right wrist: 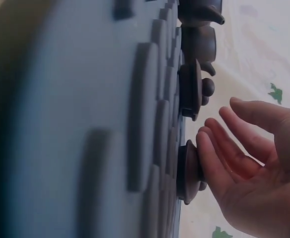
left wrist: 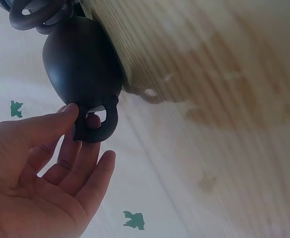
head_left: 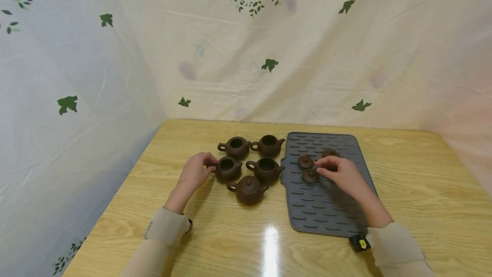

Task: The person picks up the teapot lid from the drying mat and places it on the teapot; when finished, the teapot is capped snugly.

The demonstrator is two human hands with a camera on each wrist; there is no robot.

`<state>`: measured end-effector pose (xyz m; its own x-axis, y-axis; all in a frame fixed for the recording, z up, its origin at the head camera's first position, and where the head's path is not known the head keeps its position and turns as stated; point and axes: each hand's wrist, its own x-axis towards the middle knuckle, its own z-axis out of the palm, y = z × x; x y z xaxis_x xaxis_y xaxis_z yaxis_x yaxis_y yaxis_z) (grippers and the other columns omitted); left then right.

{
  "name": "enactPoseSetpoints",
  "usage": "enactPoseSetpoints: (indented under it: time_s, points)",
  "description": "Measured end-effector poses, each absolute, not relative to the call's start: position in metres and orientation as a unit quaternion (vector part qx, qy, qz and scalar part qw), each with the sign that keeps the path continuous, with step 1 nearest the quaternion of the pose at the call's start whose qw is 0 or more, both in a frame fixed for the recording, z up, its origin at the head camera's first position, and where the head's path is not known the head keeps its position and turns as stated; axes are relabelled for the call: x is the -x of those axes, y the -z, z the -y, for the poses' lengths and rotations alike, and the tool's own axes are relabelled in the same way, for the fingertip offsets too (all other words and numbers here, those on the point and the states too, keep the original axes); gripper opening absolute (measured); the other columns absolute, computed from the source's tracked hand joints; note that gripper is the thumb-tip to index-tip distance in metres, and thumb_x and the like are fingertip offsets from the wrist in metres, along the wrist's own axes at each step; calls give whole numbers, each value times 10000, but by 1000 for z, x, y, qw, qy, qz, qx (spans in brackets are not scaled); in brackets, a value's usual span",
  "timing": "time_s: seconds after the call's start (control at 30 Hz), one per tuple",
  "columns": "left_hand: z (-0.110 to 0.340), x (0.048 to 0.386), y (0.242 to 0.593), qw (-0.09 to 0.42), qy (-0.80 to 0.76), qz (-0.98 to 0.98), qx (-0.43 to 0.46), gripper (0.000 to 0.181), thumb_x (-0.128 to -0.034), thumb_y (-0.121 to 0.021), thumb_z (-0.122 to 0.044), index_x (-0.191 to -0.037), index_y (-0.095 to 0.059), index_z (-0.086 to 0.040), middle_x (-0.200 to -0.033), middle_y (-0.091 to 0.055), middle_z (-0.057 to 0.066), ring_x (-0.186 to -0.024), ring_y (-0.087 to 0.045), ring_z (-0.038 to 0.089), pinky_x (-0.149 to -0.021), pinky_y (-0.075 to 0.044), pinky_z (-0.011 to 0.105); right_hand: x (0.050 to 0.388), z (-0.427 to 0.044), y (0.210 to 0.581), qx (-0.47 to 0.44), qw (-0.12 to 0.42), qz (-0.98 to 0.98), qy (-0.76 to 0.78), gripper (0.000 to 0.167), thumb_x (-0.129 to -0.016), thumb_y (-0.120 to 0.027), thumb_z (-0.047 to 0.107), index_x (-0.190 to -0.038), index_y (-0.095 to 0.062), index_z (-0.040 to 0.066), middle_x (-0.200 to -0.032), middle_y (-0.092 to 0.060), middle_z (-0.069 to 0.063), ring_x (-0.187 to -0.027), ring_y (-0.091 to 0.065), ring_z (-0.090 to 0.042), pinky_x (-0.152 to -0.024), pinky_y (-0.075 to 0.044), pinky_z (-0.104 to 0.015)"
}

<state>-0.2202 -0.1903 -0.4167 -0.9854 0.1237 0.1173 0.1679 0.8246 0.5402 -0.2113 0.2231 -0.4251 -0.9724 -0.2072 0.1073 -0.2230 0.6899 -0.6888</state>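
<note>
My left hand (head_left: 196, 172) pinches the handle of a dark brown lidless teapot (head_left: 227, 174) between thumb and fingers. In the left wrist view that teapot (left wrist: 80, 64) stands upright on the table, its loop handle at my fingertips. My right hand (head_left: 342, 174) hovers over the grey ribbed mat (head_left: 319, 208), thumb and fingers apart with nothing between them. Just by its fingertips lie two brown lids, one (head_left: 306, 161) farther back and one (head_left: 310, 176) nearer. Partly behind the hand is a third lid (head_left: 329, 153). The right wrist view shows a lid (right wrist: 188, 171) close beside the fingers.
Right of the held teapot stands a lidless teapot (head_left: 267, 171); two more, one (head_left: 237, 151) and another (head_left: 267, 148), are behind. Nearest me is a teapot (head_left: 249, 191) wearing its lid. The wooden table (head_left: 215, 243) meets a patterned curtain (head_left: 238, 84) at the back.
</note>
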Motion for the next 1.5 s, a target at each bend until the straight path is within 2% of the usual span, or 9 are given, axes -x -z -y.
enactPoseSetpoints:
  time_s: [0.27, 0.37, 0.9, 1.5]
  points:
    - [192, 221, 419, 43, 286, 954, 80, 108, -897, -709, -17, -989, -710, -72, -1030, -744, 114, -1016, -693, 301, -902, -559, 466, 213, -217, 432, -144, -24, 917, -372, 314, -946, -691, 220, -1220, -689, 66, -1149, -716, -134, -1057, -666, -313, -846, -565, -446]
    - [192, 221, 419, 44, 285, 954, 81, 109, -895, -711, -16, -990, -713, -71, -1031, -745, 113, -1014, -693, 300, -900, -559, 469, 214, -214, 433, -158, -32, 914, -371, 328, -934, -705, 214, -1225, -685, 63, -1159, -714, -139, -1071, -664, -320, -876, -557, -478]
    - [192, 221, 423, 51, 282, 955, 80, 107, -896, -714, -27, -993, -715, -72, -1027, -744, 107, -1025, -687, 299, -917, -555, 467, 214, -209, 439, -149, -38, 923, -352, 170, -916, -692, 60, -1084, -720, 71, -1038, -717, -113, -953, -685, -273, -759, -576, -395]
    - [189, 222, 423, 67, 287, 951, 92, 109, -886, -721, -17, -982, -717, -69, -1033, -739, 115, -1037, -690, 309, -933, -557, 461, 210, -207, 432, -150, -8, 929, -339, 162, -915, -698, 67, -1075, -724, 76, -1044, -707, -112, -956, -684, -281, -759, -576, -402]
